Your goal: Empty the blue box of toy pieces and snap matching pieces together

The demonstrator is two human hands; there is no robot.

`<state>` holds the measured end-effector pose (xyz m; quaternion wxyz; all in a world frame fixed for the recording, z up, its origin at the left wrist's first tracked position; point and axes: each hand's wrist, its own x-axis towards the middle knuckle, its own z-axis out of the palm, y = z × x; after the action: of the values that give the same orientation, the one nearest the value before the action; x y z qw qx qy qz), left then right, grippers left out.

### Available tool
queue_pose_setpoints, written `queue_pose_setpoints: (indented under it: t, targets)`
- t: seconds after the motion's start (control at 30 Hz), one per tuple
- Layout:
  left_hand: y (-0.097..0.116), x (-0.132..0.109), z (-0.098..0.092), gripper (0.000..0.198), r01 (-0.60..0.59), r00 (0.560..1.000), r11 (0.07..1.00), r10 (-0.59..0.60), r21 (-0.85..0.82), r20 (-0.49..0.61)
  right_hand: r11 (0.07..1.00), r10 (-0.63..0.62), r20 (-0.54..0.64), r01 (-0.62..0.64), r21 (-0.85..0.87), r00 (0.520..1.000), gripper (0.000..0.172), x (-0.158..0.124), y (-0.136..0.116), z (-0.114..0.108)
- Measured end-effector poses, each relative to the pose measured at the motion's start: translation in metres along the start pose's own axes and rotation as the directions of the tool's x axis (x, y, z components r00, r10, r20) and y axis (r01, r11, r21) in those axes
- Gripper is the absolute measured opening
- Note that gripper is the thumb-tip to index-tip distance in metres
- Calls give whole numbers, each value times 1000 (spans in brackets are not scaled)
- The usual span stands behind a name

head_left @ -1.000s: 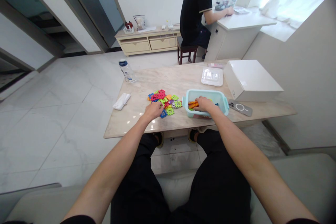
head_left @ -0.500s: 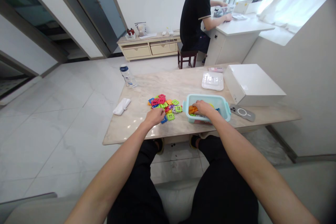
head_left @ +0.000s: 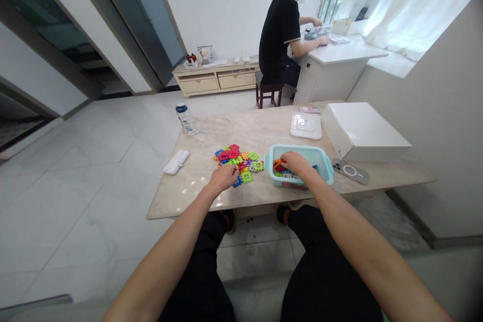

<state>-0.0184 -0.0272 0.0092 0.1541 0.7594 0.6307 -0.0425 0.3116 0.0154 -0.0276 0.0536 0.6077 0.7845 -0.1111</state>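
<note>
A heap of small coloured plastic puzzle pieces (head_left: 237,157) lies on the marble table (head_left: 196,188). My left hand (head_left: 223,177) rests at the heap's near edge with its fingers curled, beside a blue piece; what it holds is hidden. A light teal plastic box (head_left: 325,163) stands to the right of the heap with more coloured pieces inside. My right hand (head_left: 295,163) is down inside the box, fingers bent over the pieces there.
Near the box lie a grey phone (head_left: 350,171), a white carton (head_left: 362,130), a clear lid (head_left: 306,126) and a pink item (head_left: 309,109). A water bottle (head_left: 186,118) and a white pouch (head_left: 176,161) sit left. A person sits at a white desk (head_left: 339,55) behind.
The view has tilted up, so table and hands sit lower in the picture. Both hands stay in much the same places at the heap and in the box.
</note>
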Motion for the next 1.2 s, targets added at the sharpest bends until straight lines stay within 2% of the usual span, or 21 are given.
queue_pose_setpoints:
  t: [0.27,0.4,0.47,0.57,0.67,0.73,0.8,0.87,0.9,0.97,1.03,1.13,1.2]
  targets:
    - [1,-6,2,32,-1,999,999,0,-47,-36,999,-33,-40,32,-9,999,29,-8,0,-7]
    - [3,-7,3,31,1,998,995,-7,-97,-61,1000,3,-158,0,18,988,31,-13,15,-10]
    - [2,-7,4,30,-4,997,991,-7,-133,-77,997,72,-227,-69,20,971,31,-21,24,-13]
    - [-1,-5,6,28,-21,994,978,-2,-207,-110,978,207,-360,-192,79,910,30,-36,31,-21]
    - [-3,-2,6,26,-51,986,948,-2,-313,-166,958,282,-518,-211,193,807,36,-46,21,-30]
    - [-1,1,6,26,-81,977,911,-7,-403,-214,945,285,-600,-115,305,747,40,-45,3,-34]
    - [3,3,6,32,-121,967,865,-8,-487,-254,907,255,-636,48,419,729,43,-38,-23,-37]
    - [9,6,7,39,-162,965,774,-5,-613,-262,837,212,-615,184,515,759,43,-26,-53,-36]
    - [11,7,9,42,-176,969,693,-2,-699,-246,800,194,-594,225,556,781,42,-20,-69,-35]
    - [13,9,12,45,-170,983,420,4,-892,-185,734,151,-546,276,620,824,41,-7,-99,-30]
    - [12,10,15,43,-167,985,210,3,-963,-170,677,96,-498,310,667,862,38,6,-125,-23]
    - [3,11,17,39,-215,970,111,-90,-970,-225,603,60,-447,325,729,892,34,25,-153,-14]
    - [-6,10,17,38,-204,963,52,-167,-978,-210,542,86,-413,305,783,907,33,36,-166,-10]
